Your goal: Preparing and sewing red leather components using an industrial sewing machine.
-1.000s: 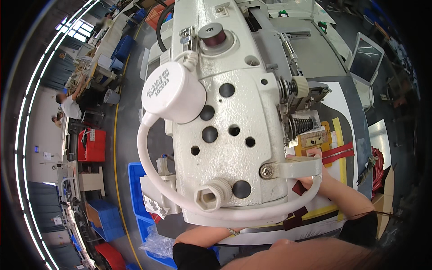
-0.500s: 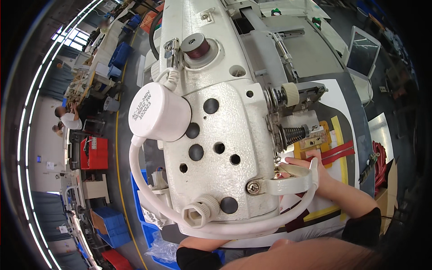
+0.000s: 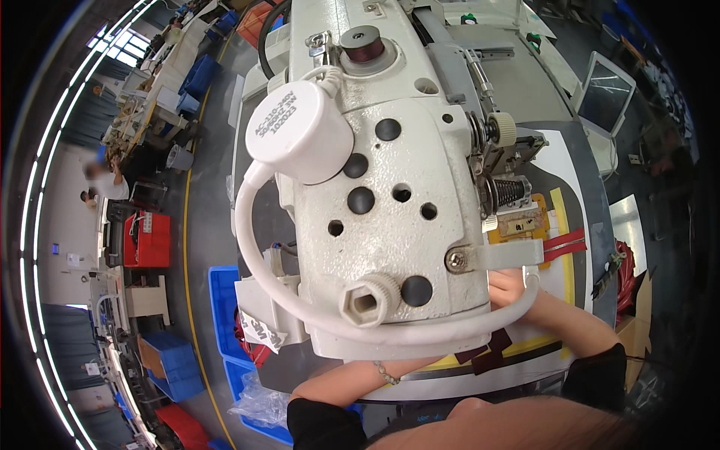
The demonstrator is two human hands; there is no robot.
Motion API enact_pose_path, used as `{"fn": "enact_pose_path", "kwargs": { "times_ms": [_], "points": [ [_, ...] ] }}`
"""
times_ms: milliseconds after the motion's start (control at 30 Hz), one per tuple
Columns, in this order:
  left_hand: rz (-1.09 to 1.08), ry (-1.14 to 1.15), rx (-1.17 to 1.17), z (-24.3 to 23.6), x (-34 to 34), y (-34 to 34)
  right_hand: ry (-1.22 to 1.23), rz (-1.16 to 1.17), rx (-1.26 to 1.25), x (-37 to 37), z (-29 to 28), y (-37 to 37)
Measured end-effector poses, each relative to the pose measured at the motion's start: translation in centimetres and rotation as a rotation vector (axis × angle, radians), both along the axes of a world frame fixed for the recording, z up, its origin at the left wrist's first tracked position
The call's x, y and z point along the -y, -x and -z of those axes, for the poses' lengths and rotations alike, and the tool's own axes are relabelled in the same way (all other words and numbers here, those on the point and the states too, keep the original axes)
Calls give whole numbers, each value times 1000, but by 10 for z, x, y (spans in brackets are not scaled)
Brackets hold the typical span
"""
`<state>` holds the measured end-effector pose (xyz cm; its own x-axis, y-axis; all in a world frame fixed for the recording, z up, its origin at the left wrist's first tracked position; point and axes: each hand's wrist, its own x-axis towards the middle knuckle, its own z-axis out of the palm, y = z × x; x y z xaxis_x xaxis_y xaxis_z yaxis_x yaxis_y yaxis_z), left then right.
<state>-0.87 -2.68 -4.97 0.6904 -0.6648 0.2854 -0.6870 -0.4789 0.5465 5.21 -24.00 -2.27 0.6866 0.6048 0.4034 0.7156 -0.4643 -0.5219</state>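
A white sewing machine head [image 3: 390, 225] fills the middle and hides much of the work beneath it. My right hand [image 3: 507, 286] is partly visible below the machine's lamp bracket, its fingers curled together; what they hold, if anything, is hidden. Just beyond it lie a yellow-framed plate [image 3: 523, 225] and a red zipper-like strip [image 3: 566, 244]. My left forearm, with a bracelet [image 3: 386, 373] at the wrist, reaches under the machine head, and my left hand's fingers are out of sight. Dark red fabric pieces [image 3: 487, 355] lie on the white sheet [image 3: 450, 386] between my arms.
A white cable [image 3: 255, 255] loops around the machine's front. Blue bins [image 3: 225, 307] with clear plastic stand at the left. At the right are a screen [image 3: 606, 86] and a bundle of red material [image 3: 628, 270]. A person [image 3: 112, 180] is at the far-left benches.
My view has shifted, so the machine sits higher and further right. My right hand's fingers, earlier stretched toward the yellow plate, are now curled nearer me. More of my left forearm shows.
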Motion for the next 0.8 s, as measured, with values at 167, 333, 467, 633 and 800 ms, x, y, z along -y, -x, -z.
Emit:
{"fn": "enact_pose_path", "kwargs": {
  "times_ms": [167,333,467,633,800],
  "points": [
    [147,-577,745,-39,-5,-18,167,-8,142,-9,-22,1],
    [54,-381,439,-33,-7,-11,216,1,162,-9,-15,3],
    [142,-512,671,-31,-9,-16,68,7,-144,-5,6,9],
    [96,-482,658,-52,-13,-23,164,5,13,-2,7,6],
    [-82,-116,-118,-21,-48,-20,201,-28,134,-8,-20,-3]
  ]
}}
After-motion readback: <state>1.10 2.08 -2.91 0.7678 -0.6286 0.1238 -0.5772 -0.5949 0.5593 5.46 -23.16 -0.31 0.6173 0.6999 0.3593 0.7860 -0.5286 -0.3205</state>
